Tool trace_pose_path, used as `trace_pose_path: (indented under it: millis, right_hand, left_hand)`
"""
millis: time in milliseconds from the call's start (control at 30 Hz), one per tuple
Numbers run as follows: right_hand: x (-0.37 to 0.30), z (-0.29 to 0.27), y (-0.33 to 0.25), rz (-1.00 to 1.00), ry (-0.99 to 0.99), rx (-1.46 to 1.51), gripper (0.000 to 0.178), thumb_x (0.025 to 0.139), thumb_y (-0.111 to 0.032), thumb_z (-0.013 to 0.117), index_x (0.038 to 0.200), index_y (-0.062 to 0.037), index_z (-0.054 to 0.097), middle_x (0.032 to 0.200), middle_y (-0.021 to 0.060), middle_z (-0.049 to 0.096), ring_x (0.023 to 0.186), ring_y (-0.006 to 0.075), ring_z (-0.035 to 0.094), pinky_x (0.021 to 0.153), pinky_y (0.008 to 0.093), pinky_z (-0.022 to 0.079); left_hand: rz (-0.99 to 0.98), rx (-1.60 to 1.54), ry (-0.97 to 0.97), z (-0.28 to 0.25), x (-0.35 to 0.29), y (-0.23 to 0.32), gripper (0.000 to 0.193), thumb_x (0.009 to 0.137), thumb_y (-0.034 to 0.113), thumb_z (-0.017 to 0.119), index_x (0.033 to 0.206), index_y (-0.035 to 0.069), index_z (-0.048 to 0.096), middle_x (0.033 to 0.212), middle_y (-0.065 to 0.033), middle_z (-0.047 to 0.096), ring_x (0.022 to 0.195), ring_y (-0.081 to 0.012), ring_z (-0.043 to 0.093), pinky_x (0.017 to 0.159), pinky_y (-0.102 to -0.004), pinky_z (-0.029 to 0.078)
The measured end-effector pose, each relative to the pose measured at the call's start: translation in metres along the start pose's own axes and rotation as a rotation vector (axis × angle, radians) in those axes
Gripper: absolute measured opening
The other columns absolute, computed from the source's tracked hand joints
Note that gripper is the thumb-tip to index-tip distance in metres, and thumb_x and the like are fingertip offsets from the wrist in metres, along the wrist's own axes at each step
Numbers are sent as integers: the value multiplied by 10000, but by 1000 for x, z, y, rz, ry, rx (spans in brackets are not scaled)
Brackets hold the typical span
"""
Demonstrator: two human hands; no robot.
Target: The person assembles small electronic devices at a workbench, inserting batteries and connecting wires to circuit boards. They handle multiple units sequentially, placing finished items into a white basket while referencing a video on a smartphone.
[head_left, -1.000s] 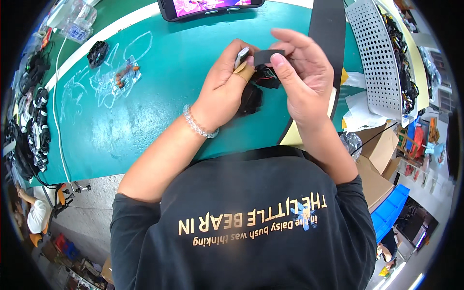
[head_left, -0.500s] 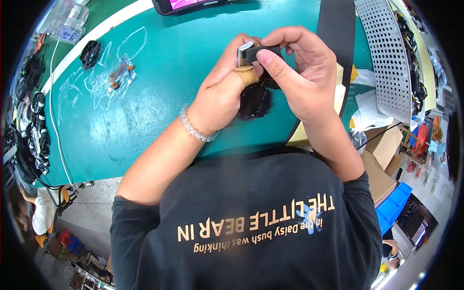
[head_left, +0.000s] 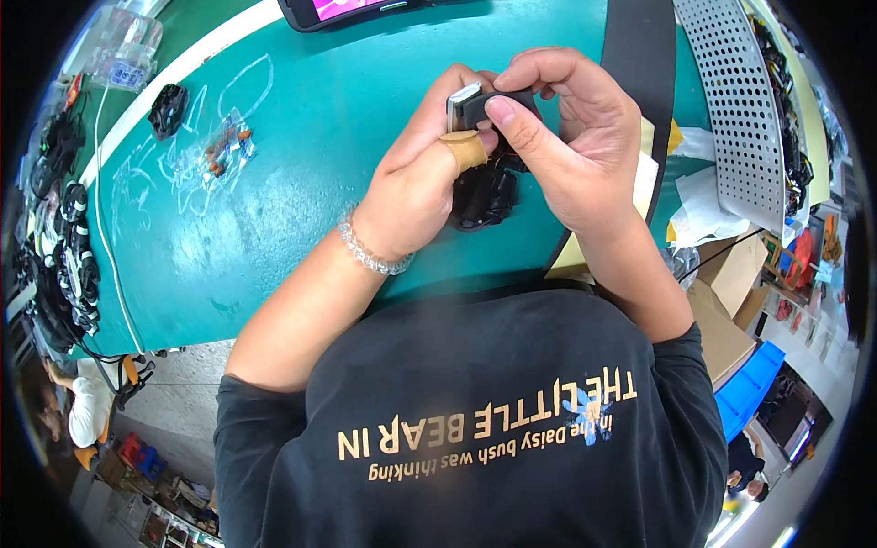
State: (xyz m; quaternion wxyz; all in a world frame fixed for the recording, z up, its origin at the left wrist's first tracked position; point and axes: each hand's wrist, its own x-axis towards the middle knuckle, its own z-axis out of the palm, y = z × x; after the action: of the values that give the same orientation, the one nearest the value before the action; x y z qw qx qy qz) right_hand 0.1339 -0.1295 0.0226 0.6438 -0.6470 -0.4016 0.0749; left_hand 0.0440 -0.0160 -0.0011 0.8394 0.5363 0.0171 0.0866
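While both hands are raised together above the teal surface, the head view shows a small dark part with a silvery metal end pinched between them. Compared with a second ago, the hands have closed in tighter on the part and sit a little higher in the picture. The right thumb, which lay further along the part, now presses flat on its dark face. I judge the work has gone from positioning to pressing or seating the piece; the exact joint is hidden by the fingers.

Left hand: forearm enters from lower left, wrist bent up, a clear bead bracelet on the wrist. The thumb, wrapped in a tan plaster, braces the part from below, and the fingers are curled closed round its silvery end.

Right hand: forearm enters from lower right, palm turned toward the left hand. Its fingers arch over the top of the part and the thumb clamps the near face, so it too is closed on the part.

A black rounded object lies on the surface directly under the hands, partly hidden; whether it touches them I cannot tell.

Well apart at upper left lie a small clear bag of orange bits and a black component. A perforated metal panel stands at right.
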Motion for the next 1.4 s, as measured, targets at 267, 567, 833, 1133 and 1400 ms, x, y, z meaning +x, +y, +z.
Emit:
trace_pose_path:
  millis: [267,567,833,1133,1400]
  right_hand:
    - [-2,0,0,20,9,35,134,767,-55,695,846,-11,597,731,5,562,640,66,462,583,203,400]
    - [-3,1,0,59,17,53,145,759,-59,701,846,-20,592,737,9,557,637,69,465,576,206,400]
    - [-4,2,-1,9,34,-41,157,738,-55,705,851,-35,597,761,30,575,637,110,492,564,237,411]
    - [9,-10,-8,-162,-192,-250,139,726,-93,667,847,-43,621,717,63,569,709,244,484,687,339,375]
    - [9,-14,-10,-82,-176,-237,127,740,-72,657,840,-37,588,732,66,562,727,243,478,681,332,382]
  left_hand:
    - [-6,-33,-31,0,0,3,156,809,58,416,963,35,428,953,-52,484,883,-124,426,831,-257,361]
    - [-24,-73,-47,0,-1,3,157,818,53,416,973,34,426,982,-66,498,903,-130,441,829,-258,367]
    - [-39,0,-63,3,-2,9,171,822,59,436,992,34,436,1043,-81,514,955,-142,484,863,-275,395]
    - [-58,88,-105,2,-5,10,409,849,92,429,1246,-4,401,1050,-63,505,965,-135,479,866,-269,395]
    - [68,236,12,6,-3,5,266,887,162,517,1102,13,471,998,-67,523,901,-139,487,830,-294,411]
